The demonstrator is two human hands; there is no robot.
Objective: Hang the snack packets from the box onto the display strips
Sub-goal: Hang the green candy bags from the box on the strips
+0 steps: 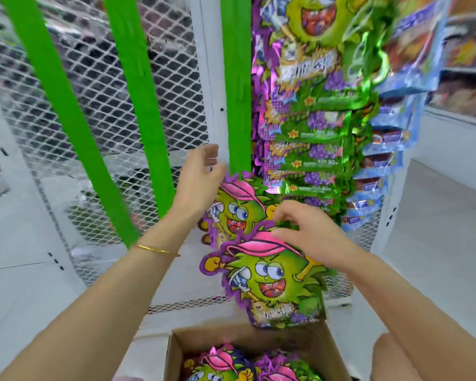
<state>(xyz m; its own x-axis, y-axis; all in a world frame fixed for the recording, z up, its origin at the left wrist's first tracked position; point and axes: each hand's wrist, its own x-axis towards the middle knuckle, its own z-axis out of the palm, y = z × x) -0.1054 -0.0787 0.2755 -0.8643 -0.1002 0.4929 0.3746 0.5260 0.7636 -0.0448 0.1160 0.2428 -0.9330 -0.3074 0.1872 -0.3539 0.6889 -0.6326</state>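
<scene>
A green display strip [238, 105] hangs down a white post. At its lower end sits a snack packet [235, 213] printed with a green cartoon face in a pink cap. My left hand [201, 174] is beside the strip's end, its curled fingers pinching that packet's top edge. A second, identical packet [272, 279] hangs in the air lower down, over the box. My right hand [308, 237] grips it at the pink cap. The cardboard box [176, 350] at the bottom holds more of these packets [223, 364].
Two more green strips [138, 105] hang bare over the white wire mesh panel [94, 105] on the left. Filled strips of green and purple packets [311, 127] and blue packets [382, 160] hang on the right. Store shelves [465, 50] stand at far right.
</scene>
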